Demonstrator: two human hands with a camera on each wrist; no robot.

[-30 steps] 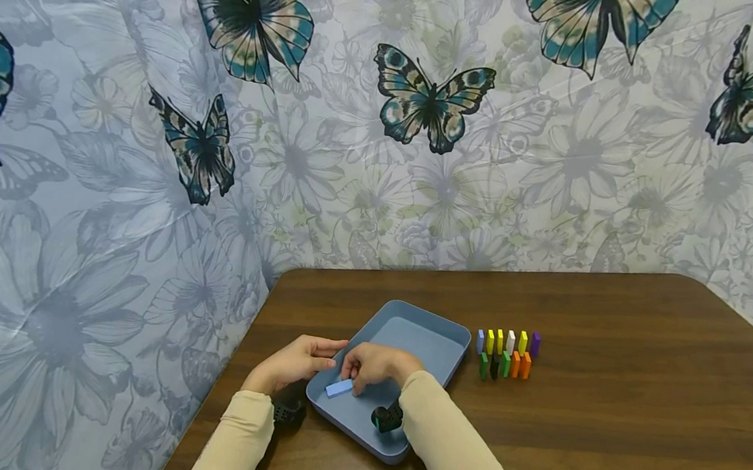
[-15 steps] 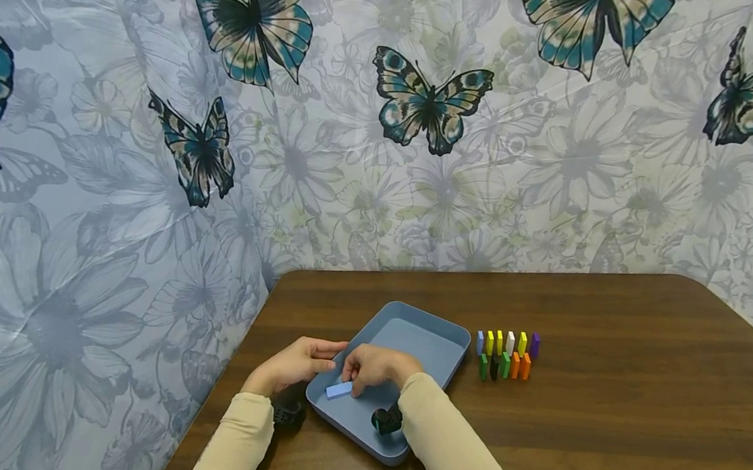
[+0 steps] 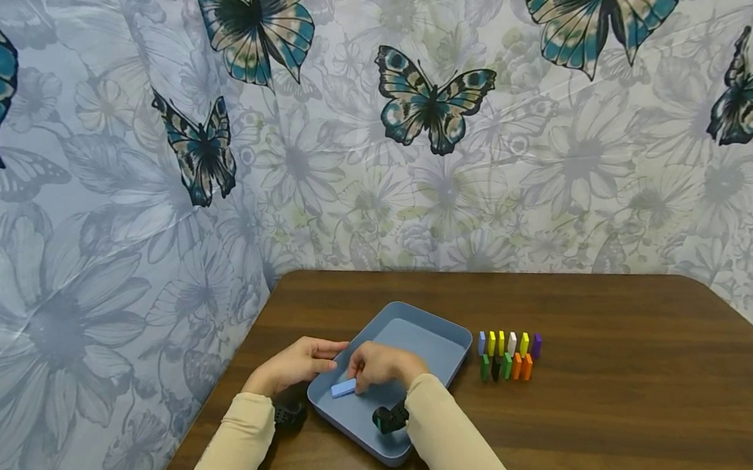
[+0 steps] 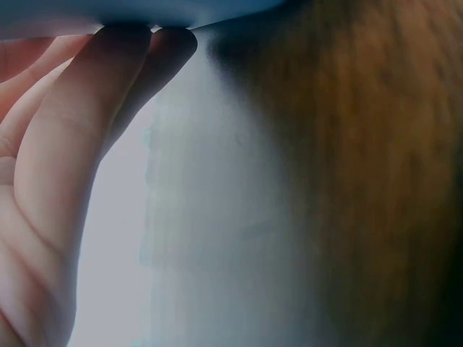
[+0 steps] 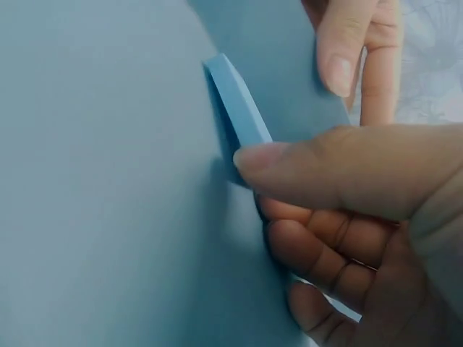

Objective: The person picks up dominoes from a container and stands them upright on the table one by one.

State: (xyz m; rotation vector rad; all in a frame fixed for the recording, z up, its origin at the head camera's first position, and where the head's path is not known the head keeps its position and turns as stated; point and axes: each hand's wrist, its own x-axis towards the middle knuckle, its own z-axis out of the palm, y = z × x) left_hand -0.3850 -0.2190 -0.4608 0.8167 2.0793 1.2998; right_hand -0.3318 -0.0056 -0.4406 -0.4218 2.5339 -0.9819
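Inside a blue-grey tray, my right hand pinches a light blue block between thumb and fingers. The block is flat and oblong, like a domino, and its free end points left toward the tray's near-left side. In the right wrist view, the thumb lies across the block and the other fingers curl behind it. My left hand touches the tray's left rim, fingers fairly straight. In the left wrist view, the left thumb and a finger reach up against the tray's side.
Right of the tray, small upright blocks stand in two rows: blue, yellow, white and purple behind, green, black and orange in front. All this stands on a brown wooden table. A butterfly-print wall covering hangs behind the table.
My right hand has shifted slightly to the right with the light blue block. The left hand and the rows of blocks stay in place.
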